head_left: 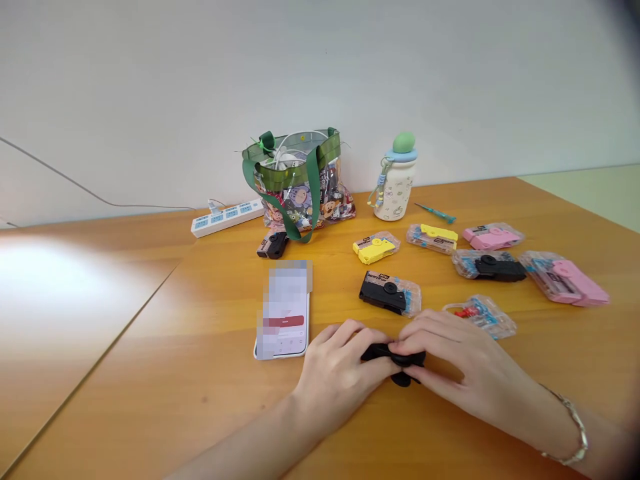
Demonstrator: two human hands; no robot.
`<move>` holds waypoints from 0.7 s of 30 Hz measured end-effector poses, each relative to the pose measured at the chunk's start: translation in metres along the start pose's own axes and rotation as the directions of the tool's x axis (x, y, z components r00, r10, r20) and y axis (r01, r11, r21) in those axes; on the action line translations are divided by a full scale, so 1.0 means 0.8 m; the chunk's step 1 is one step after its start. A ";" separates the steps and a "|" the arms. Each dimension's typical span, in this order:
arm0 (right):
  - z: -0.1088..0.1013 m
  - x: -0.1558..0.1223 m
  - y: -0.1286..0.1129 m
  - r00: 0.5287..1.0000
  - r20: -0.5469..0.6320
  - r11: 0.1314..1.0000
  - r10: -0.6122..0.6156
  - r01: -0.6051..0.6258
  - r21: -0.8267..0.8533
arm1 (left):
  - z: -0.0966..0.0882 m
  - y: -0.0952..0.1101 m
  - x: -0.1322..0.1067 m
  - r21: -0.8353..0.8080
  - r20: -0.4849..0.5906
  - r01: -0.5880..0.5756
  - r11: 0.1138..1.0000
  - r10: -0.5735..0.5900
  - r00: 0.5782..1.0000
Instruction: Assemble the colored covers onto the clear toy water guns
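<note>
Both hands meet over a small black plastic piece with a round knob [402, 379], just above the front of the table. My left hand [339, 373] pinches the piece's left end. From the right, my right hand [463, 357] grips the knob side between thumb and fingers. Much of the piece is covered by fingers. Behind the hands lies a packaged black item [384, 291] with a similar round knob. A clear packet with red and blue parts [483, 317] is beyond my right hand. To the left of my left hand is a phone [290, 323], face up and lit.
Farther back stand a clear bag with green straps [305, 193] and a white bottle [396, 190]. A power strip [230, 217] lies by the wall. Packaged yellow [376, 248], pink [570, 280] and black [493, 267] items and a small teal screwdriver [439, 214] are spread rightward.
</note>
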State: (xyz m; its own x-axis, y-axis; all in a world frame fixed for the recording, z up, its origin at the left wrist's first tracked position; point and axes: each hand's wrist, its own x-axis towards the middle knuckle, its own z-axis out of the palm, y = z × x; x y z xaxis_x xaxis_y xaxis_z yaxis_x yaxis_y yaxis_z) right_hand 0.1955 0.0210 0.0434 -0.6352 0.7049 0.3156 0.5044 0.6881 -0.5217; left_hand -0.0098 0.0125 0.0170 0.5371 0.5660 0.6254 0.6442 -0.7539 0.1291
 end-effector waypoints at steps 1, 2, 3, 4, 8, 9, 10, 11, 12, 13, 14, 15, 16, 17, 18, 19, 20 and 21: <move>0.001 0.000 -0.002 1.000 -0.022 0.999 -0.019 0.019 -0.028 | 0.000 0.000 0.001 -0.001 -0.027 0.001 1.000 -0.001 1.000; 0.002 0.000 -0.004 0.998 -0.050 0.998 -0.046 0.043 -0.054 | -0.001 0.001 0.002 -0.004 -0.056 -0.001 1.000 0.001 0.998; 0.003 0.000 -0.005 0.993 -0.081 0.994 -0.081 0.074 -0.080 | -0.001 0.002 0.003 -0.007 -0.082 -0.003 1.000 0.003 0.997; 0.004 0.000 -0.006 0.987 -0.108 0.988 -0.118 0.106 -0.108 | -0.002 0.003 0.004 -0.008 -0.104 -0.005 1.000 0.004 0.995; 0.006 -0.001 -0.007 0.969 -0.165 0.966 -0.186 0.149 -0.210 | -0.003 0.006 0.006 -0.009 -0.143 -0.025 1.000 0.023 0.989; 0.006 -0.001 -0.007 0.970 -0.168 0.966 -0.174 0.136 -0.219 | -0.003 0.007 0.006 -0.010 -0.142 -0.032 0.999 0.031 0.989; 0.007 -0.001 -0.006 0.973 -0.169 0.968 -0.159 0.120 -0.223 | -0.003 0.007 0.006 -0.011 -0.138 -0.039 0.999 0.037 0.990; 0.007 -0.001 -0.005 0.975 -0.170 0.969 -0.146 0.106 -0.223 | -0.002 0.007 0.005 -0.012 -0.131 -0.043 0.999 0.041 0.990; 0.008 -0.001 -0.005 0.976 -0.171 0.970 -0.135 0.095 -0.224 | -0.001 0.007 0.004 -0.012 -0.125 -0.046 0.999 0.044 0.991; 0.010 -0.001 -0.004 0.976 -0.175 0.970 -0.130 0.088 -0.228 | -0.001 0.007 0.003 -0.012 -0.122 -0.049 0.999 0.047 0.991; 0.011 -0.001 -0.004 0.975 -0.183 0.968 -0.127 0.082 -0.236 | 0.000 0.007 0.003 -0.010 -0.119 -0.051 0.999 0.050 0.992; 0.012 -0.002 -0.004 0.973 -0.192 0.967 -0.126 0.077 -0.245 | 0.000 0.007 0.002 -0.009 -0.116 -0.053 0.999 0.052 0.992; 0.013 -0.002 -0.003 0.971 -0.201 0.964 -0.127 0.074 -0.254 | 0.000 0.007 0.001 -0.007 -0.108 -0.055 0.998 0.054 0.993; 0.014 -0.003 -0.003 0.968 -0.212 0.962 -0.132 0.073 -0.264 | 0.000 0.007 0.001 -0.007 -0.101 -0.059 0.998 0.058 0.993; 0.015 -0.003 -0.003 0.965 -0.223 0.959 -0.138 0.074 -0.274 | 0.000 0.007 0.000 -0.007 -0.093 -0.061 0.998 0.060 0.994; 0.015 -0.003 -0.003 0.961 -0.234 0.957 -0.144 0.074 -0.282 | -0.001 0.007 0.000 -0.006 -0.086 -0.062 0.998 0.061 0.994; 0.015 -0.003 -0.003 0.959 -0.244 0.954 -0.148 0.073 -0.290 | -0.001 0.007 0.000 -0.006 -0.081 -0.064 0.998 0.064 0.995; 0.015 -0.003 -0.003 0.956 -0.251 0.952 -0.149 0.071 -0.297 | -0.001 0.007 -0.001 -0.005 -0.079 -0.064 0.998 0.064 0.995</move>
State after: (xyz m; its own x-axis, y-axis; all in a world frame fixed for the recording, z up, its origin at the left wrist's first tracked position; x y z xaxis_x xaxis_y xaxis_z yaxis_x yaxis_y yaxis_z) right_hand 0.1889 0.0157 0.0345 -0.5360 0.6148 0.5786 0.6093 0.7561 -0.2389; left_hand -0.0072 0.0078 0.0181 0.5322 0.4886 0.6914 0.6053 -0.7906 0.0927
